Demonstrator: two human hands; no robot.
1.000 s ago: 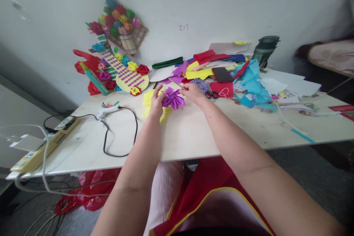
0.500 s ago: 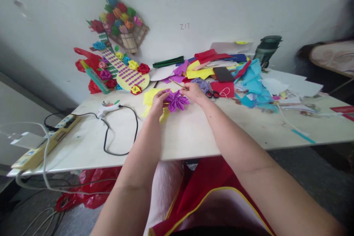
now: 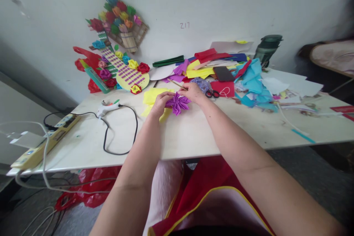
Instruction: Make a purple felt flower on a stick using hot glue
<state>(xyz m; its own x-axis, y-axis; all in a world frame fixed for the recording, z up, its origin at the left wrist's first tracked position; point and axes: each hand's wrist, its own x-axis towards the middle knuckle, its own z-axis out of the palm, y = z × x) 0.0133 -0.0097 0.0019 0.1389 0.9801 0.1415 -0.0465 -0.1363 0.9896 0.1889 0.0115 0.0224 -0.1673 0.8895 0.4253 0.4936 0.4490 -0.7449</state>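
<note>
A purple folded paper flower [image 3: 180, 103] sits between my hands above the white table [image 3: 193, 132]. My left hand [image 3: 159, 104] pinches its left edge with curled fingers. My right hand [image 3: 193, 92] grips the flower's upper right side and also holds a thin wooden stick [image 3: 177, 83] that points up and to the left. Yellow paper [image 3: 153, 97] lies under and behind the flower.
A glue gun [image 3: 106, 108] with a black cord lies at the left, near a power strip [image 3: 41, 147]. Scissors [image 3: 212, 94], a dark phone [image 3: 222, 74], piled coloured paper [image 3: 249, 81] and a green bottle [image 3: 267, 49] fill the back right. A paper guitar with roses [image 3: 124, 72] leans on the wall.
The purple flower has moved slightly right and lower toward the table, turning flatter. My left fingers have closed more over its left edge. My right hand stays on it.
</note>
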